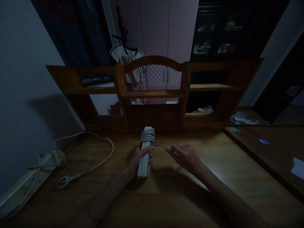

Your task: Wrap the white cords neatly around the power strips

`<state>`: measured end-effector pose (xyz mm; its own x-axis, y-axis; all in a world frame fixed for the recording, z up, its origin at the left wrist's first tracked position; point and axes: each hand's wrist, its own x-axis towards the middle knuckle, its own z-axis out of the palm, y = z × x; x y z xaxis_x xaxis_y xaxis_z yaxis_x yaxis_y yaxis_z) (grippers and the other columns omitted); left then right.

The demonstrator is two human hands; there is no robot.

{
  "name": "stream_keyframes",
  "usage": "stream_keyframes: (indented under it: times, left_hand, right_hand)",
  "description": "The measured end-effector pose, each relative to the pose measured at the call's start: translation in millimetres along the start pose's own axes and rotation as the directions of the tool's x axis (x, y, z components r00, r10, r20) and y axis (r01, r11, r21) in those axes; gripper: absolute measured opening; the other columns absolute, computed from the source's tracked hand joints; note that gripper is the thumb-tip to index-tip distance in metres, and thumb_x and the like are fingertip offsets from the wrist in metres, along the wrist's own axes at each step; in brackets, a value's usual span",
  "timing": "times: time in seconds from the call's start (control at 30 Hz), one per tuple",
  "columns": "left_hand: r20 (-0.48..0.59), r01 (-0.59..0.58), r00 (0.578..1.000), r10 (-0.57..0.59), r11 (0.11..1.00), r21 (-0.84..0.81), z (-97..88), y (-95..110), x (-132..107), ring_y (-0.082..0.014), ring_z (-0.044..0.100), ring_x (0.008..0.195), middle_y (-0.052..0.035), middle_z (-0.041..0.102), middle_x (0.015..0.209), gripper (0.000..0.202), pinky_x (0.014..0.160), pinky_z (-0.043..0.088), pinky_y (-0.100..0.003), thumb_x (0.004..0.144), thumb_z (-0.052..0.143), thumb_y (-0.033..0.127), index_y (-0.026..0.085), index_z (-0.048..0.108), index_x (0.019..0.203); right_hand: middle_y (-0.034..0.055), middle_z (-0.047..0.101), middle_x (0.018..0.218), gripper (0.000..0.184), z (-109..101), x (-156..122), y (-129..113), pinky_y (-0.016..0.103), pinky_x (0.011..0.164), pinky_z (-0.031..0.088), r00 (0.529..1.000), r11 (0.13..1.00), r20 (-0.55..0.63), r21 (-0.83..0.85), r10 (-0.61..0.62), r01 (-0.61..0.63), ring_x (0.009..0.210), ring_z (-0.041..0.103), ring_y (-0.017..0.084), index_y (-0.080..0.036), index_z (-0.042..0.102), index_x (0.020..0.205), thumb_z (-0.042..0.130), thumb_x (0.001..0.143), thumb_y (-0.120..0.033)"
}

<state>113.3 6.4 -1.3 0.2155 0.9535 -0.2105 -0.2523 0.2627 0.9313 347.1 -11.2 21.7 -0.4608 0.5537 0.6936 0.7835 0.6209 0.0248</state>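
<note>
My left hand (139,157) is wrapped round a white power strip (143,164), held tilted above the wooden desk. Several turns of its pale cord (147,136) are wound about the far end of the strip. From those turns a length of cord runs to the right, where my right hand (186,155) pinches it between thumb and fingers. The strip's underside is hidden from me, and part of its right side is covered by my left fingers.
On the desk (190,202) at the left lies another white power strip (30,180), its cord looped out to a plug (63,181). A wooden shelf unit (152,93) stands along the back. At the right, a blue card (265,142) and white paper (298,167) lie on a darker surface.
</note>
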Motion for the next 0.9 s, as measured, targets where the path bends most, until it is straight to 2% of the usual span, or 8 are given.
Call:
stream_keyframes:
  times: [0.17, 0.33, 0.47, 0.57, 0.73, 0.9]
  left_hand:
    - [-0.080, -0.098, 0.991, 0.109, 0.987, 0.129, -0.5, -4, -1, -0.0123, 0.058, 0.048, -0.0038, 0.065, 0.070, 0.041, 0.043, 0.045, -0.021, 0.070, 0.073, 0.042, 0.013, 0.061, 0.096]
    - [-0.066, -0.112, 0.991, 0.117, 0.991, 0.078, -4.5, 2, -2, -0.0135, 0.060, 0.053, -0.0065, 0.068, 0.075, 0.041, 0.048, 0.047, -0.023, 0.071, 0.070, 0.036, 0.011, 0.062, 0.103]
    - [-0.042, -0.131, 0.990, 0.134, 0.989, 0.061, -5.7, 3, -4, -0.0139, 0.060, 0.055, -0.0068, 0.068, 0.075, 0.032, 0.051, 0.048, -0.024, 0.071, 0.069, 0.035, 0.012, 0.063, 0.091]
    - [-0.037, -0.154, 0.987, 0.156, 0.987, 0.053, -4.8, 2, -4, -0.0131, 0.059, 0.055, -0.0043, 0.066, 0.073, 0.032, 0.050, 0.047, -0.023, 0.072, 0.068, 0.034, 0.014, 0.061, 0.097]
    - [-0.041, -0.059, 0.997, 0.059, 0.998, -0.012, -3.9, 1, -4, -0.0120, 0.056, 0.051, -0.0031, 0.064, 0.069, 0.037, 0.045, 0.044, -0.022, 0.075, 0.066, 0.036, 0.012, 0.061, 0.104]
    - [0.097, -0.025, 0.995, 0.035, 0.995, -0.097, -4.0, 5, -6, -0.0116, 0.056, 0.055, -0.0033, 0.063, 0.072, 0.043, 0.051, 0.044, -0.021, 0.078, 0.062, 0.031, 0.013, 0.057, 0.116]
  right_hand:
    - [-0.0012, 0.062, 0.058, 0.029, -4, 3, -2, 0.026, 0.052, 0.025, 0.999, 1.000, -0.044, 0.005, 0.002, -0.001, 0.049, 0.054, 0.009, -0.017, 0.056, 0.070, 0.053, 0.094, -0.034]
    - [-0.0026, 0.059, 0.055, 0.029, -9, 6, -3, 0.025, 0.050, 0.026, 0.996, 1.000, -0.088, 0.014, -0.006, 0.007, 0.046, 0.051, 0.008, -0.017, 0.055, 0.069, 0.054, 0.093, -0.032]
    - [-0.0032, 0.058, 0.055, 0.027, -12, 6, -3, 0.025, 0.049, 0.025, 0.994, 1.000, -0.110, 0.010, -0.016, 0.017, 0.045, 0.048, 0.007, -0.017, 0.054, 0.069, 0.055, 0.092, -0.031]
    - [-0.0029, 0.058, 0.056, 0.027, -11, 5, -3, 0.025, 0.050, 0.026, 0.993, 1.000, -0.114, 0.001, -0.028, 0.029, 0.047, 0.050, 0.007, -0.018, 0.054, 0.069, 0.055, 0.092, -0.031]
    - [-0.0025, 0.059, 0.056, 0.027, -8, 4, -6, 0.025, 0.052, 0.028, 0.992, 0.999, -0.120, 0.005, -0.051, 0.052, 0.049, 0.051, 0.008, -0.018, 0.054, 0.069, 0.055, 0.092, -0.031]
    - [-0.0035, 0.055, 0.055, 0.026, -10, 3, -8, 0.025, 0.052, 0.028, 0.986, 0.997, -0.154, 0.034, -0.069, 0.075, 0.047, 0.047, 0.007, -0.018, 0.053, 0.068, 0.058, 0.091, -0.028]
